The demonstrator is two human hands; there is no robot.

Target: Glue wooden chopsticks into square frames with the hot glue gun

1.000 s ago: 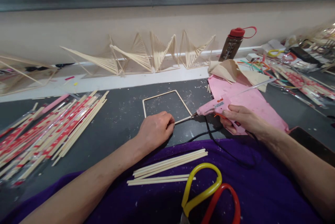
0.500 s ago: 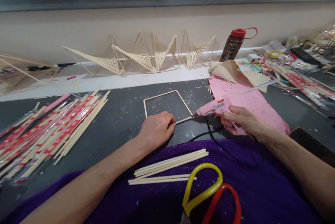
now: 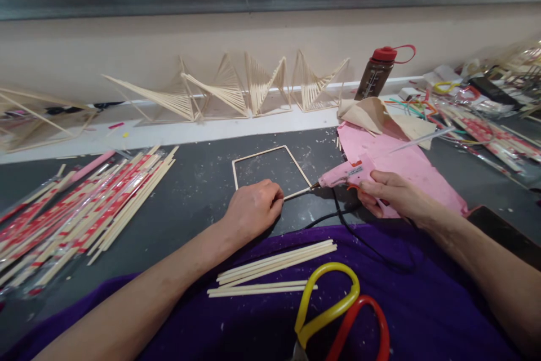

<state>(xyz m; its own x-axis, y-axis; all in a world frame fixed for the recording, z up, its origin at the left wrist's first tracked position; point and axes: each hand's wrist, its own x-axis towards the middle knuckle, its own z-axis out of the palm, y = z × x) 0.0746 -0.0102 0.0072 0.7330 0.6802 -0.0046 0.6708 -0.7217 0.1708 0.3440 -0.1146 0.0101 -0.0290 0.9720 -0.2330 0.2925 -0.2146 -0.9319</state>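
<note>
My right hand [image 3: 386, 195] is wrapped round the grip of a pink glue gun [image 3: 344, 173], with a clear glue stick [image 3: 422, 138] jutting from its back. The gun's nozzle touches the near right corner of a square frame of wooden sticks [image 3: 258, 152] lying on the dark table. Closed fingers of my left hand [image 3: 256, 206] hold the near side of that frame; its near left corner is hidden behind the hand. Several loose wooden sticks [image 3: 274, 262] lie on the purple cloth in front of me, close to scissors [image 3: 329, 304] with one yellow and one red handle.
Bundles of chopsticks in red-marked wrappers [image 3: 84, 214] lie at left. Twisted stick models [image 3: 220, 88] stand along the wall. A dark bottle with a red lid [image 3: 374, 75] stands behind a pink sheet [image 3: 416, 172]. The gun's black cord [image 3: 359, 237] trails over the purple cloth [image 3: 422, 293].
The glue gun has rolled slightly in my right hand, its nozzle staying at the same corner. My left hand and the stick frame have not visibly moved.
</note>
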